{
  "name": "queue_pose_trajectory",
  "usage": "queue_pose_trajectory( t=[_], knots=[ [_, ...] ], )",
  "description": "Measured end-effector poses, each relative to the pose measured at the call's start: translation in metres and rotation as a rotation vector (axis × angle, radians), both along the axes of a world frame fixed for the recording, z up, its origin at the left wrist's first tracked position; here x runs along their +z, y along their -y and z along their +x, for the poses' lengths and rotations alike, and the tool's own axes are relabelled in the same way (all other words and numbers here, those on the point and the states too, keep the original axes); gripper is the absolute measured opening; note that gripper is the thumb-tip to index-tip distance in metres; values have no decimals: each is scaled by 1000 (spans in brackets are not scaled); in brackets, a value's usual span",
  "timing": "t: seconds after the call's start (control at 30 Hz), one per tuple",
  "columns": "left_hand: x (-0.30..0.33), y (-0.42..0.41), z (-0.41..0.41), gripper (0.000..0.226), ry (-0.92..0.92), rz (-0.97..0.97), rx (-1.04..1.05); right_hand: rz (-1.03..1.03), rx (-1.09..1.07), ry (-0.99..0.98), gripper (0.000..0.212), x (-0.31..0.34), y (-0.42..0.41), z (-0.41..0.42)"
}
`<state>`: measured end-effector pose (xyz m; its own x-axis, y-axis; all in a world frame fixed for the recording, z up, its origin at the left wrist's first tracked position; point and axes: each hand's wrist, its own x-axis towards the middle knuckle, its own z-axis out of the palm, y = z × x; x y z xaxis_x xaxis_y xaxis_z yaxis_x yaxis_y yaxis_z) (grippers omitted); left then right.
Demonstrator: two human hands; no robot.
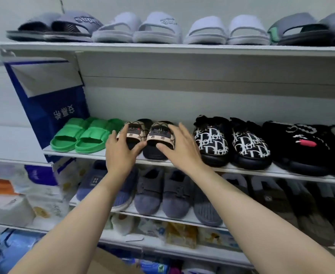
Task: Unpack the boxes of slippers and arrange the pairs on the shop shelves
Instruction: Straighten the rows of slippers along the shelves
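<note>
Both hands are stretched forward to the middle shelf [123, 158]. A beige patterned slipper [132, 135] is gripped by the left hand [121, 153], with the thumb hooked under the strap and the fingers curled over the top. The second slipper of the pair [159, 136] is touched by the right hand [180, 147], whose fingers are held nearly straight across the strap while the thumb lies at the toe opening. The pair is set side by side on the middle shelf, toes forward, between a green pair [83, 135] on the left and a black-and-white lettered pair [232, 143] on the right. Grey and blue slippers [162, 196] are lined up on the shelf below, partly hidden by the forearms. A blue bag [49, 99] is hung at the left end of the shelving. Farthest away, on the top shelf [182, 48], dark, white and grey slides [158, 28] are arranged in pairs.
</note>
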<state>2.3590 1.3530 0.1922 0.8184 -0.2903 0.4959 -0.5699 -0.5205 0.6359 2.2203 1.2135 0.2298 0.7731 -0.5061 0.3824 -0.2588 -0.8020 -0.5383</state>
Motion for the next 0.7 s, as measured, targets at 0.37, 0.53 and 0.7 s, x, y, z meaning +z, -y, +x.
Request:
queue_pose_trajectory(
  t=[0.37,0.53,0.7],
  knots=[
    [-16,-19,44,101,-188,115,-151,112,-91,-156,107,-31,-12,53],
    [-16,-20,47,101,-158,129,-162,96,-102,-167,115,-33,-13,54],
    [-17,-21,41,98,-123,97,-167,83,-117,-154,108,-34,-13,46]
  ],
)
